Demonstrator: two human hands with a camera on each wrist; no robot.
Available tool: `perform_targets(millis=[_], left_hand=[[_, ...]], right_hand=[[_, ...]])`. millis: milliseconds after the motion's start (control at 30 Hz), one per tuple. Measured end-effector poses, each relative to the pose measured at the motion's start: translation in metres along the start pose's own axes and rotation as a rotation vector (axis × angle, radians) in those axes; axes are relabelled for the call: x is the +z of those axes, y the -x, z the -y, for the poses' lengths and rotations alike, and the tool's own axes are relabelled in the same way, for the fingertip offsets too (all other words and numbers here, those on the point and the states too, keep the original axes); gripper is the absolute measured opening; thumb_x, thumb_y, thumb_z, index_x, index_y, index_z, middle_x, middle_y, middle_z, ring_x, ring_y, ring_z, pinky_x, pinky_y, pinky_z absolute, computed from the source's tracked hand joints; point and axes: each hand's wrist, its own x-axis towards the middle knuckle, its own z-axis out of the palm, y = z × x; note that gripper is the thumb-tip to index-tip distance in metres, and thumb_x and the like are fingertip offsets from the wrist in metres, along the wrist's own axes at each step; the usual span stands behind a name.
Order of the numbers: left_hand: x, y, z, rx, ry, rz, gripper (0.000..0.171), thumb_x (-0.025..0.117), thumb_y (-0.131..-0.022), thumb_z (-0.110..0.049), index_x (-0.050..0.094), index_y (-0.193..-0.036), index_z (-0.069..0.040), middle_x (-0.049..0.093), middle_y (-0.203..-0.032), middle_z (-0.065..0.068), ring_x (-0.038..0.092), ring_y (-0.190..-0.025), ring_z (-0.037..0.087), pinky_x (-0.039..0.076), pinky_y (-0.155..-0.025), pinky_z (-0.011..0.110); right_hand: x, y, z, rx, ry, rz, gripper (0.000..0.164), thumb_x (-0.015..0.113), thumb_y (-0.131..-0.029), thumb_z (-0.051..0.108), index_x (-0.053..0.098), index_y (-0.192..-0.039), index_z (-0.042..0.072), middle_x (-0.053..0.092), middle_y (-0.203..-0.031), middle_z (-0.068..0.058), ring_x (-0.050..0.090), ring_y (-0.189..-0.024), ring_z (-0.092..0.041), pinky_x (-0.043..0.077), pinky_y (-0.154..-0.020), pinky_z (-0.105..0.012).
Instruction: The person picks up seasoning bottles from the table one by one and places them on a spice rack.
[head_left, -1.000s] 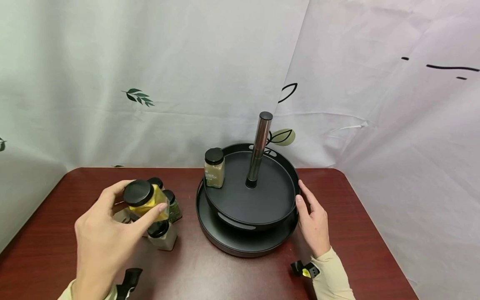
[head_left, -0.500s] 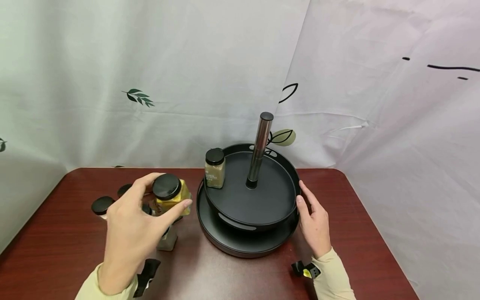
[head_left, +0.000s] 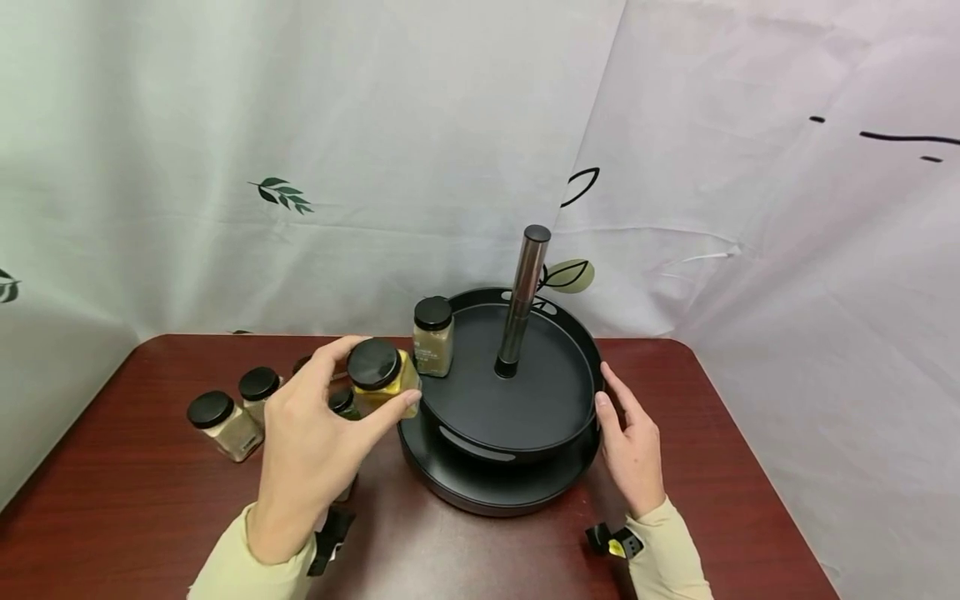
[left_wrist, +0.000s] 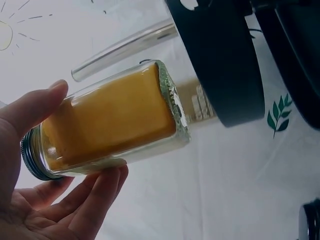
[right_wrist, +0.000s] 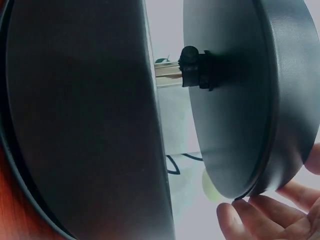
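Observation:
My left hand pinches a square glass spice jar of yellow powder between thumb and fingers, its black lid facing up. The jar hangs at the left edge of a black two-tier turntable, overlapping its rim in the head view. In the left wrist view the yellow powder fills most of the glass. My right hand touches the outer wall of the upper tray with fingertips and thumb. A jar of tan powder stands on that tray at its left side.
Below the upper tray sits a wider lower tray. A shiny post rises from the middle. Left of my left hand stand spice jars with black lids; others are partly hidden behind it. A white patterned cloth hangs behind the table.
My left hand has carried the yellow jar rightward, from above the group of jars to the turntable's left edge. Jars at the left have come into view. My right hand has stayed put.

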Motion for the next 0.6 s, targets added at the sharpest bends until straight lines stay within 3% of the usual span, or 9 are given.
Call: perform_targets(millis=[133, 367, 600], left_hand=[[0.009, -0.001, -0.002, 0.012, 0.025, 0.017, 0.069, 0.097, -0.063, -0.027, 0.068, -0.123, -0.010, 0.070, -0.098, -0.002, 0.061, -0.078, 0.009, 0.043, -0.069, 0.019], [0.020, -0.002, -0.005, 0.014, 0.055, 0.047, 0.068, 0.096, -0.065, -0.029, 0.066, -0.123, -0.008, 0.071, -0.105, 0.000, 0.067, -0.090, 0.014, 0.049, -0.079, 0.025], [0.029, -0.005, -0.009, 0.033, 0.072, 0.062, 0.067, 0.095, -0.067, -0.030, 0.066, -0.124, -0.009, 0.071, -0.107, 0.000, 0.066, -0.089, 0.013, 0.047, -0.073, 0.024]], right_hand=[[0.000, 0.000, 0.000, -0.003, 0.007, -0.005, 0.041, 0.057, -0.104, 0.018, 0.057, -0.145, 0.022, 0.036, -0.049, 0.005, 0.034, -0.040, -0.012, 0.035, -0.047, -0.025], [0.001, -0.001, 0.000, -0.005, 0.010, -0.011, 0.041, 0.057, -0.104, 0.018, 0.057, -0.144, 0.021, 0.035, -0.050, 0.006, 0.034, -0.041, -0.011, 0.035, -0.048, -0.025], [0.001, -0.001, 0.001, -0.002, -0.009, -0.006, 0.041, 0.057, -0.104, 0.017, 0.057, -0.144, 0.021, 0.035, -0.048, 0.006, 0.035, -0.040, -0.012, 0.035, -0.046, -0.024]])
